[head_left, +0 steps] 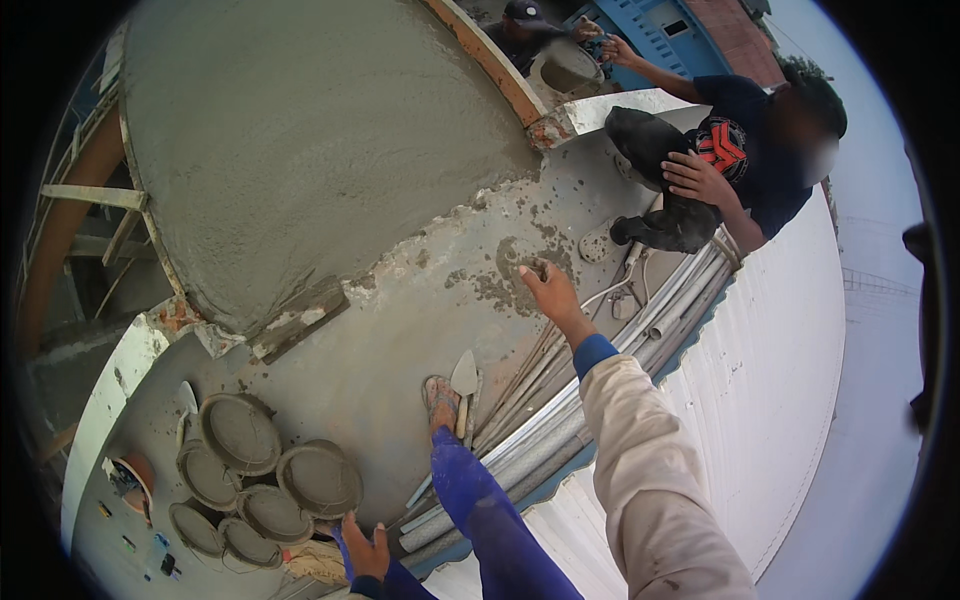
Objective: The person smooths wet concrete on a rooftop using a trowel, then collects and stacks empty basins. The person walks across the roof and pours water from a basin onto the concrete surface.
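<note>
My right hand point(552, 295) reaches forward over the concrete ledge, thumb and fingers loosely curled and apart, nothing visible in them. Below it on the ledge lie wet mortar splashes point(515, 270). My left hand point(366, 552) is low in the view, fingers spread and empty, close to several round buckets point(318, 478) coated in grey cement. A trowel point(464, 375) stands beside my sandalled foot point(438, 402). At the upper right a person in a dark shirt point(740, 140) sits with one arm stretched toward a cement-grey bucket point(570, 68), where a second person in a cap point(520, 30) has a hand.
Fresh wet concrete point(330, 130) fills the formwork at the upper left, with a wooden board point(300, 318) at its edge. Metal pipes point(640, 340) run along the right beside a white corrugated roof point(760, 360). Another trowel point(187, 400) and an orange-brown container point(135, 480) are at left.
</note>
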Demonstrator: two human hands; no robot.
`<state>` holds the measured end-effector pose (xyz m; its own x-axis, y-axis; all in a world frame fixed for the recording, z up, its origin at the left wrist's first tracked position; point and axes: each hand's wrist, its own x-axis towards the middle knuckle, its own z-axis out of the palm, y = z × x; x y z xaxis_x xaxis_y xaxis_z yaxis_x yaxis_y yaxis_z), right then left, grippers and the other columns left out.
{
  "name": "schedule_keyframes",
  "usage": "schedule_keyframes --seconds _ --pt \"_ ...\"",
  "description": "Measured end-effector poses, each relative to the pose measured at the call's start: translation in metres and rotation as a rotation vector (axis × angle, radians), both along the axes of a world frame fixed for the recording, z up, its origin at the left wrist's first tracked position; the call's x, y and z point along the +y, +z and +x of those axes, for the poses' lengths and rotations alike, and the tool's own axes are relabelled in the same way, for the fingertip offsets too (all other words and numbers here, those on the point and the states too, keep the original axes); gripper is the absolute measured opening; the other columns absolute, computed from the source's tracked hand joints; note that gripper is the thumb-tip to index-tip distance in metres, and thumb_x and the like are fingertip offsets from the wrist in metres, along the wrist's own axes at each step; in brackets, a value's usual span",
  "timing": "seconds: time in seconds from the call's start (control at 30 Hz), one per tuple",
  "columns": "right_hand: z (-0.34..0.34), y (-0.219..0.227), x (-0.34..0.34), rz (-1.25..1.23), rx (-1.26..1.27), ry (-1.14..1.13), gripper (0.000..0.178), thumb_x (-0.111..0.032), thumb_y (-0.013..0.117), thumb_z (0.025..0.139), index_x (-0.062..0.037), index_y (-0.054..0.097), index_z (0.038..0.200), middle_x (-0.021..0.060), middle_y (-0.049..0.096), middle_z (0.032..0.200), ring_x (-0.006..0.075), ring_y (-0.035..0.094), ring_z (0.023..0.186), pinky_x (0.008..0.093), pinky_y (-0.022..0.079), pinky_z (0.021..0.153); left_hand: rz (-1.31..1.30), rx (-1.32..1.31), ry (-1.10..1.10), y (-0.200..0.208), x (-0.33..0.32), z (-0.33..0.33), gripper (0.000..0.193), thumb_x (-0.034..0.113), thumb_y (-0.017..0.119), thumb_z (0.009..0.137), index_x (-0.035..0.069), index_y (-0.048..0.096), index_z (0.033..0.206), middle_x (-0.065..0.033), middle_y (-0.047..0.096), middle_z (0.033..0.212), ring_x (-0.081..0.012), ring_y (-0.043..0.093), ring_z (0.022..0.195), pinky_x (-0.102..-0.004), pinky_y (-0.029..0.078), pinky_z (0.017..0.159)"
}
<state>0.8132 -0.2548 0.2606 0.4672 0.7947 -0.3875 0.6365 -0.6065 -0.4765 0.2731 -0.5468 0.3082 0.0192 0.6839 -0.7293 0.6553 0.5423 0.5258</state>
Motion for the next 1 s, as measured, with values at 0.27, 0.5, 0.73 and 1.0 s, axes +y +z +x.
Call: schedule_keyframes --seconds 0.27,0.5,0.73,1.0 --pt "0.105 0.073 0.143 0.567 0.422 -0.290 0.057 -0.042 0.066 0.097 0.0017 0.058 0.133 0.0087 0.067 0.117 0.0195 0.063 0.109 0.0338 0.046 0.099 0.072 0.263 -0.025 -0.002 0.077 -0.029 0.066 0.023 0.059 0.098 -0.008 0.031 0.149 -0.0292 0.037 0.150 -0.0433 0.036 0.140 -0.0458 0.028 0.117" --pt "0.166 0.152 0.284 0.798 0.876 -0.488 0.078 -0.049 0.068 0.093 0.0040 0.041 0.144 0.0142 0.048 0.141 0.0263 0.046 0.131 0.0373 0.035 0.110 0.142 0.312 0.042 0.028 0.055 -0.031 0.065 0.021 0.061 0.096 -0.007 0.033 0.148 -0.0278 0.040 0.149 -0.0427 0.041 0.136 -0.0458 0.029 0.116" --pt "0.142 0.129 0.265 0.898 0.985 -0.835 0.044 -0.050 0.039 0.107 -0.0086 0.049 0.093 0.0095 0.052 0.079 0.0228 0.055 0.075 0.0446 0.054 0.088 0.151 0.356 0.142 0.039 -0.012 -0.034 0.064 0.021 0.066 0.089 -0.006 0.040 0.141 -0.0291 0.050 0.135 -0.0479 0.048 0.126 -0.0505 0.036 0.110" --pt "-0.012 0.072 0.014 0.334 0.910 -0.503 0.047 -0.046 0.047 0.107 -0.0196 0.039 0.069 -0.0065 0.026 0.053 0.0050 0.030 0.047 0.0222 0.038 0.054 0.006 0.419 0.155 0.069 -0.063 -0.071 0.063 0.025 0.067 0.090 -0.004 0.042 0.140 -0.0262 0.050 0.136 -0.0459 0.045 0.128 -0.0497 0.037 0.110"
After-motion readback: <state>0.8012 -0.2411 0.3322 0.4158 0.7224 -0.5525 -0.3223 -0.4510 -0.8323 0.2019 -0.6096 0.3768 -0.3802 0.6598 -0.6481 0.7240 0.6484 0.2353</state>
